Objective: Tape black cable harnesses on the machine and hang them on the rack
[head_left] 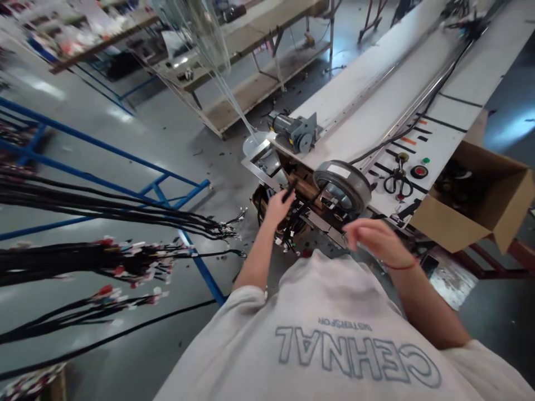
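Observation:
My left hand (279,209) is closed around a short black stick-like piece (290,191), perhaps part of a cable. Below it, black cables with small white connectors (286,236) hang at the bench end. My right hand (379,240), wearing a red cord at the wrist, hovers in front of the bench edge with fingers loosely bent and apart; nothing shows in it. Just beyond stands a round grey wheel-like ring (345,186) with a white label. A grey motor (292,129) sits at the bench's left corner.
On the long white bench (378,106) lie black-handled scissors (398,182) beside a red button (419,171). An open cardboard box (472,209) stands at right. Bundles of black cable (96,259) extend from the left by a blue metal frame (167,175). A fan (200,33) stands behind.

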Demonstrator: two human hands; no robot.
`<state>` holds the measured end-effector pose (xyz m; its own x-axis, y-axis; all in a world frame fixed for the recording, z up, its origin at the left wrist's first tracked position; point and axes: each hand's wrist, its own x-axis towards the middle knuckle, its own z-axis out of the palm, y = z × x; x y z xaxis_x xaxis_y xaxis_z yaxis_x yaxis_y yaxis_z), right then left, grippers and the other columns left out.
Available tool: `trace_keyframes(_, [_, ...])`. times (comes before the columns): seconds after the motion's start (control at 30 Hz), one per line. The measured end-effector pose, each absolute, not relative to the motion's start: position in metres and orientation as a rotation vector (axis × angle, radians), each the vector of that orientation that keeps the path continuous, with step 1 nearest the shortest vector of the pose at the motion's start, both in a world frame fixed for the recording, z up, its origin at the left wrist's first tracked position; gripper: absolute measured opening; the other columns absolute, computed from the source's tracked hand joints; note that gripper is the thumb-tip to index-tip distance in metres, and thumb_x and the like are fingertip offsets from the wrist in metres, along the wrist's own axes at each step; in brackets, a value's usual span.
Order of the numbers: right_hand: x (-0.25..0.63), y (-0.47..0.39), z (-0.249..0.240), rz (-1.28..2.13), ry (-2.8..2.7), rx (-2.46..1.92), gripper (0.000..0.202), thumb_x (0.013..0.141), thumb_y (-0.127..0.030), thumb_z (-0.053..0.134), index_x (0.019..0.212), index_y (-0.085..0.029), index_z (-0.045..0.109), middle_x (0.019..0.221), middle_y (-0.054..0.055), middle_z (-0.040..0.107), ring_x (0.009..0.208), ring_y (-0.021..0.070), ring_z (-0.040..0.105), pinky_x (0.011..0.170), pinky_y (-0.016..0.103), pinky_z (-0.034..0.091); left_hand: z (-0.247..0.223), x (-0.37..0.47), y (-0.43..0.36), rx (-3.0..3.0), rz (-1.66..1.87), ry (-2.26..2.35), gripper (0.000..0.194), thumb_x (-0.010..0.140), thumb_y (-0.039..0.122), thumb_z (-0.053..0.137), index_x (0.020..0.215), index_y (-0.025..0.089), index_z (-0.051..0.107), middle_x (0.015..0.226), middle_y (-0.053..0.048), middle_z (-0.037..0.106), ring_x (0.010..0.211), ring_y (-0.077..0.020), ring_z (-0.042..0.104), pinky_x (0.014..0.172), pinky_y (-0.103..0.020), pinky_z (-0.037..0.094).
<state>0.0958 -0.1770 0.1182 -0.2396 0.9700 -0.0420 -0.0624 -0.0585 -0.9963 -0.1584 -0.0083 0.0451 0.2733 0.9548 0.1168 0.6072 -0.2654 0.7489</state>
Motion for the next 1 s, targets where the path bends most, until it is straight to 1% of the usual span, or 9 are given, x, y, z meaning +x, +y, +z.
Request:
trace_keyframes(0.13, [0.052, -0.152, 0.064, 1.536, -1.11, -1.236, 0.032, 0.084, -0.046, 0.064, 0.096, -0.018, 0.073, 0.084, 0.007, 0.071, 0.075, 0.0176, 0.064, 0.069, 0.031, 0.052, 0.006, -0.143, -0.003, 1.85, 0.383, 1.342, 0.018, 0.084, 0.031, 0.066, 0.08, 0.013, 0.069, 0.08, -0.007, 0.07, 0.08, -0.0205, 0.064, 0.074, -0.027, 0.049])
trace_keyframes(0.23, [0.034, -0.133, 0.021, 1.45, -0.825, -1.409, 0.024, 0.079, -0.04, 0.07, 0.091, -0.02, 0.072, 0.088, 0.006, 0.071, 0.08, 0.0194, 0.066, 0.071, 0.031, 0.053, 0.003, -0.156, -0.012, 1.567, 0.294, 1.166, 0.037, 0.087, 0.047, 0.06, 0.072, 0.013, 0.064, 0.064, -0.003, 0.061, 0.059, -0.0141, 0.055, 0.057, -0.024, 0.044])
trace_keyframes(0.33, [0.022, -0.107, 0.0, 1.469, -0.525, -1.361, 0.02, 0.079, -0.039, 0.072, 0.09, -0.022, 0.07, 0.095, 0.006, 0.072, 0.088, 0.0197, 0.067, 0.073, 0.03, 0.054, 0.017, -0.174, -0.021, 1.199, 0.289, 0.998, 0.052, 0.076, 0.064, 0.066, 0.079, 0.012, 0.064, 0.061, 0.001, 0.055, 0.048, -0.0074, 0.044, 0.045, -0.02, 0.033])
trace_keyframes(0.5, [0.004, -0.077, 0.005, 1.651, -0.416, -1.064, 0.023, 0.074, -0.038, 0.078, 0.084, -0.019, 0.068, 0.085, 0.005, 0.071, 0.078, 0.0163, 0.067, 0.077, 0.028, 0.055, 0.031, -0.183, -0.03, 0.816, 0.297, 0.914, 0.059, 0.06, 0.061, 0.081, 0.087, 0.012, 0.063, 0.063, 0.004, 0.053, 0.043, -0.0026, 0.038, 0.038, -0.017, 0.025])
trace_keyframes(0.6, [-0.002, -0.079, 0.012, 1.767, -0.524, -0.872, 0.029, 0.067, -0.029, 0.082, 0.091, -0.018, 0.07, 0.098, 0.007, 0.072, 0.088, 0.0176, 0.068, 0.086, 0.03, 0.053, 0.033, -0.183, -0.034, 0.66, 0.259, 0.857, 0.051, 0.061, 0.054, 0.083, 0.077, 0.014, 0.056, 0.056, 0.007, 0.044, 0.039, -0.0014, 0.03, 0.035, -0.017, 0.021])
trace_keyframes(0.67, [-0.005, -0.082, 0.014, 1.793, -0.518, -0.79, 0.033, 0.067, -0.032, 0.081, 0.096, -0.018, 0.071, 0.104, 0.008, 0.072, 0.093, 0.0185, 0.067, 0.087, 0.031, 0.052, 0.034, -0.184, -0.036, 0.583, 0.224, 0.828, 0.047, 0.065, 0.051, 0.082, 0.075, 0.014, 0.055, 0.055, 0.008, 0.04, 0.039, -0.0015, 0.027, 0.034, -0.016, 0.02])
trace_keyframes(0.77, [-0.009, -0.085, 0.013, 1.77, -0.54, -0.812, 0.035, 0.068, -0.037, 0.081, 0.094, -0.016, 0.071, 0.092, 0.008, 0.072, 0.083, 0.0177, 0.066, 0.082, 0.031, 0.052, 0.03, -0.187, -0.04, 0.528, 0.183, 0.824, 0.042, 0.07, 0.048, 0.078, 0.081, 0.014, 0.058, 0.056, 0.008, 0.039, 0.04, -0.0019, 0.026, 0.035, -0.016, 0.018])
trace_keyframes(0.87, [-0.012, -0.089, 0.012, 1.738, -0.496, -0.848, 0.033, 0.064, -0.033, 0.081, 0.09, -0.017, 0.068, 0.081, 0.006, 0.069, 0.078, 0.0181, 0.064, 0.083, 0.033, 0.051, 0.021, -0.196, -0.041, 0.582, 0.235, 0.892, 0.047, 0.073, 0.055, 0.073, 0.089, 0.013, 0.06, 0.064, 0.004, 0.048, 0.042, -0.0023, 0.028, 0.037, -0.017, 0.02])
trace_keyframes(1.0, [-0.014, -0.102, 0.021, 1.563, -0.185, -0.813, 0.022, 0.075, -0.042, 0.067, 0.085, -0.023, 0.062, 0.067, -0.001, 0.055, 0.067, 0.0164, 0.056, 0.077, 0.034, 0.052, 0.01, -0.206, -0.039, 0.829, 0.482, 0.986, 0.056, 0.074, 0.066, 0.066, 0.096, 0.015, 0.059, 0.068, 0.004, 0.051, 0.046, -0.0038, 0.033, 0.043, -0.018, 0.028])
